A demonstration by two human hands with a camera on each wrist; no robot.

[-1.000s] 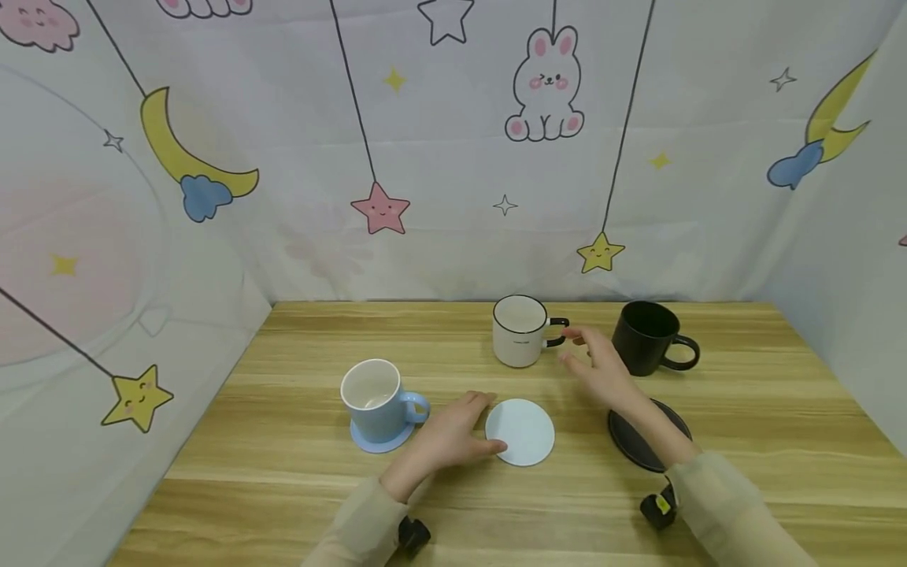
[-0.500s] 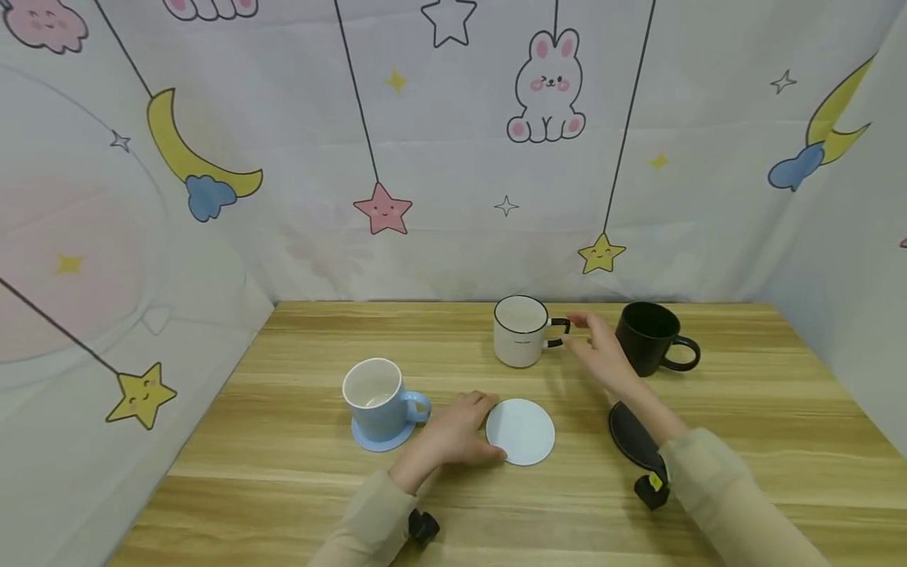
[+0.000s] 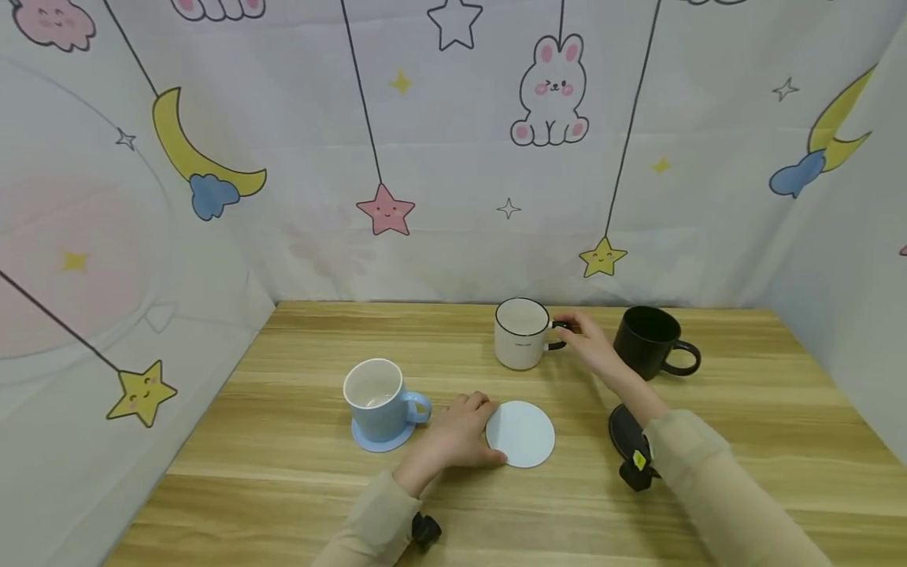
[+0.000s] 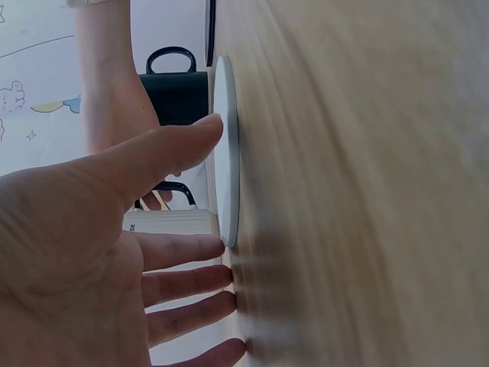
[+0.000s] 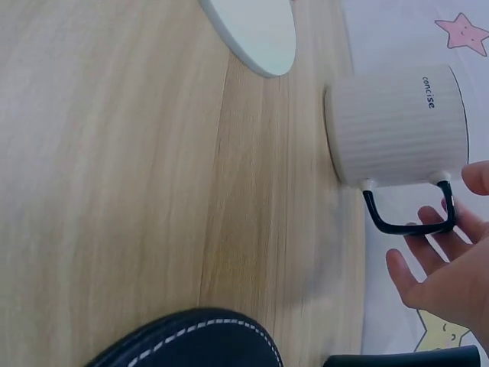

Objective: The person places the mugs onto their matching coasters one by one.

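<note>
My left hand (image 3: 457,437) rests at the left side of a round white coaster (image 3: 520,435). In the left wrist view its fingers are spread and fairly straight, with the thumb (image 4: 187,145) at the coaster's edge. My right hand (image 3: 594,350) is at the black handle (image 5: 409,228) of a white mug (image 3: 520,346) with a dark rim. In the right wrist view several fingers lie behind the handle and the thumb (image 5: 477,177) stands apart, near the rim. The mug is upright on the table, behind the coaster.
On the left a blue mug (image 3: 379,413) stands on a blue coaster (image 3: 383,446). A black mug (image 3: 645,346) stands right of my right hand. My right forearm partly covers a black coaster (image 3: 625,433) with pale stitching. A printed cloth (image 3: 453,142) hangs behind the wooden table (image 3: 283,504).
My right hand has moved slightly left, its fingers coming from beside the white mug's handle onto it. The left hand stays by the white coaster. The mugs and coasters keep their places.
</note>
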